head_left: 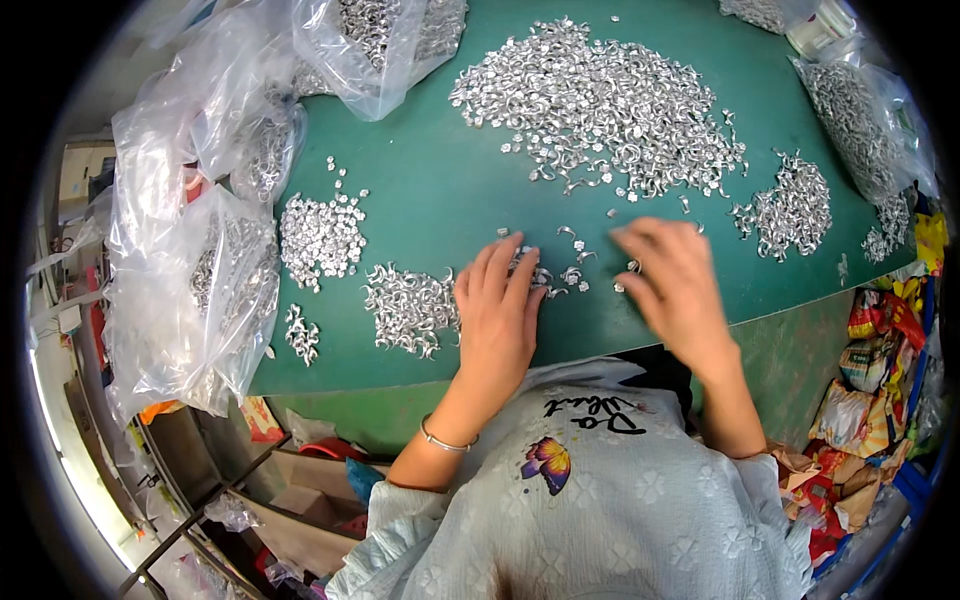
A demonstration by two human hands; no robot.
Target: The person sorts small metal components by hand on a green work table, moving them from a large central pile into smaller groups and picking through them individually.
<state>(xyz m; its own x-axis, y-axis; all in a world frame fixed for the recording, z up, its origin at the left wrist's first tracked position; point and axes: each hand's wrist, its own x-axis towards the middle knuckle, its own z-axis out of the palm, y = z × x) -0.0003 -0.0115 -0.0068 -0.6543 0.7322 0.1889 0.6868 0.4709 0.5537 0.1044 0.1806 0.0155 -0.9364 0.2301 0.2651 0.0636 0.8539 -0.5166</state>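
My left hand (497, 305) rests on the green tabletop (430, 190) with its fingers stretched out and slightly apart. Its fingertips touch or cover small silver metal pieces, partly hidden under them. Just left of it lies a pile of curved silver pieces (408, 308). Between my hands are several loose silver pieces (572, 276). My right hand (678, 285), somewhat blurred, hovers low over the table with thumb and fingers apart. One small silver piece (633, 266) shows in the gap by its thumb; I see no grip on it.
A large heap of silver pieces (610, 105) spreads across the far middle. Smaller piles lie left (322, 238), near left (301, 335) and right (793, 207). Clear plastic bags (215, 270) crowd the left edge; another filled bag (855, 125) stands far right. Colourful packaging (860, 400) lies beyond the right edge.
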